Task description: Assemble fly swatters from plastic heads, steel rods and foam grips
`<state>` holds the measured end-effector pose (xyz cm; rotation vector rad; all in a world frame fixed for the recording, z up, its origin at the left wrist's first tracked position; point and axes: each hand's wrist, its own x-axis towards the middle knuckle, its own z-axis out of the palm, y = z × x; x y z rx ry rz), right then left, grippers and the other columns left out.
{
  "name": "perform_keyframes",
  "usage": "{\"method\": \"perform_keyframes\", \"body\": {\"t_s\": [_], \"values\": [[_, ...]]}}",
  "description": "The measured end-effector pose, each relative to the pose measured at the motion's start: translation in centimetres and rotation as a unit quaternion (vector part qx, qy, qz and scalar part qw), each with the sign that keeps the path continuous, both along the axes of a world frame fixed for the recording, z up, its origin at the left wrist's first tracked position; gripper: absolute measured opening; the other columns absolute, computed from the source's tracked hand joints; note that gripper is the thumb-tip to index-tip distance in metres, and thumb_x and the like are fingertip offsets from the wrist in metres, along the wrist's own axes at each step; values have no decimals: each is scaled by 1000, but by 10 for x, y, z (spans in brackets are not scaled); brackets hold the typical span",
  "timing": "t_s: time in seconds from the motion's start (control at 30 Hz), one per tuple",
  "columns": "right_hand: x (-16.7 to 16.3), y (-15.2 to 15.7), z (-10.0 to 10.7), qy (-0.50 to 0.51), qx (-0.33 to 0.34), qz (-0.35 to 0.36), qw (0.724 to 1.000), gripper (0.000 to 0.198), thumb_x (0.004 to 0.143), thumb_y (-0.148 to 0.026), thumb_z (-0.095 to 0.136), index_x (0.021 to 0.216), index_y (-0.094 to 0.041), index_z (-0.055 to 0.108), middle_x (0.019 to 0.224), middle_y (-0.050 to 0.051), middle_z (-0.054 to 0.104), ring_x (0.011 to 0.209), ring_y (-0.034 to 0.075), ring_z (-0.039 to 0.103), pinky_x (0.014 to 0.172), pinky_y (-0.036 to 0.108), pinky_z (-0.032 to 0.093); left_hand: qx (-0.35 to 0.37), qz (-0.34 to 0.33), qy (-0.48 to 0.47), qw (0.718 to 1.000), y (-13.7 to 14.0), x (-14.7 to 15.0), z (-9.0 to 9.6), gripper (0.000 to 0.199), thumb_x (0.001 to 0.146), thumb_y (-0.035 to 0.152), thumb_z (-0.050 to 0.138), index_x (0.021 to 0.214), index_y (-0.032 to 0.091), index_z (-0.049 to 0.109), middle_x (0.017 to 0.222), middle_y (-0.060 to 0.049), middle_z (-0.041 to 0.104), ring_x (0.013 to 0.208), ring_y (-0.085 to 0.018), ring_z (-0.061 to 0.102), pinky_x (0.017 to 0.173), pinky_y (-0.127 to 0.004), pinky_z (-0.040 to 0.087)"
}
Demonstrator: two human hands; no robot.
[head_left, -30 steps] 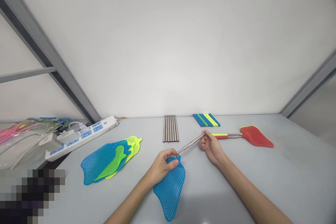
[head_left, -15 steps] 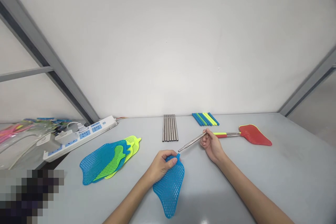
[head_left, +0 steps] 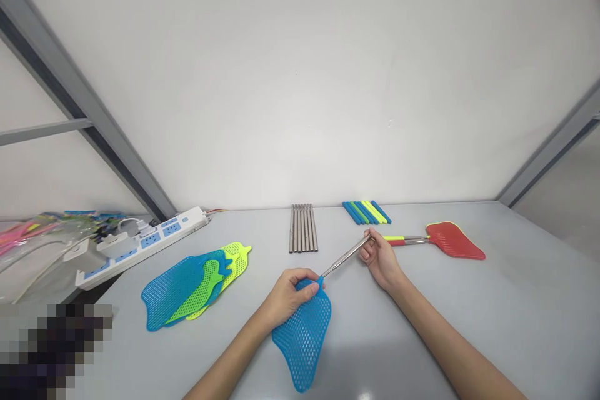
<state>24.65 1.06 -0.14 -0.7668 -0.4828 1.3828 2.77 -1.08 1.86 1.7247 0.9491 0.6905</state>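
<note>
My left hand (head_left: 296, 297) grips a blue fly swatter head (head_left: 307, 334) near its narrow neck, thumb on top. In my right hand (head_left: 377, 256) is a metal telescopic rod (head_left: 347, 257), pinched by its far end and slanting down to the left. The rod's thin tip meets the neck of the blue head; how far it sits inside, I cannot tell. Behind my right hand lie assembled fly swatters, a red one (head_left: 457, 242) on top of a yellow one, their handles partly hidden by my fingers.
Several blue, green and yellow swatter heads (head_left: 185, 287) are stacked at the left. A row of metal rods (head_left: 304, 228) and a row of coloured handles (head_left: 367, 212) lie near the wall. A power strip (head_left: 140, 247) with plugs runs along the left edge.
The gap between rod and swatter head has closed: the rod tip now touches the blue neck. My hands have otherwise barely moved.
</note>
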Motion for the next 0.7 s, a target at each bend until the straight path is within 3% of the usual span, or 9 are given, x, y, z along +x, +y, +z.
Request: {"method": "perform_keyframes", "body": {"t_s": [0.23,0.47,0.7], "values": [[6,-1,6,-67,12,-18,998,18,67,-37,53,65,-21,47,42,-8,28,36,7,30,37,20,26,-3,-37,36,999,-5,1,13,24,68,38,53,72,16,62,70,-1,60,70,-15,53,65,-23,38],[3,-3,8,-135,36,-4,990,22,70,-40,50,64,-19,49,44,-6,35,38,8,34,38,21,28,-21,-96,57,994,-6,-3,12,25,68,37,53,78,16,64,78,-3,62,76,-16,54,70,-23,38],[8,-3,10,-165,17,-7,986,22,67,-40,54,64,-18,52,45,-4,43,40,9,39,39,21,31,-30,-101,45,993,-4,-4,12,26,69,38,52,77,16,64,75,-2,62,73,-15,54,68,-22,39]]}}
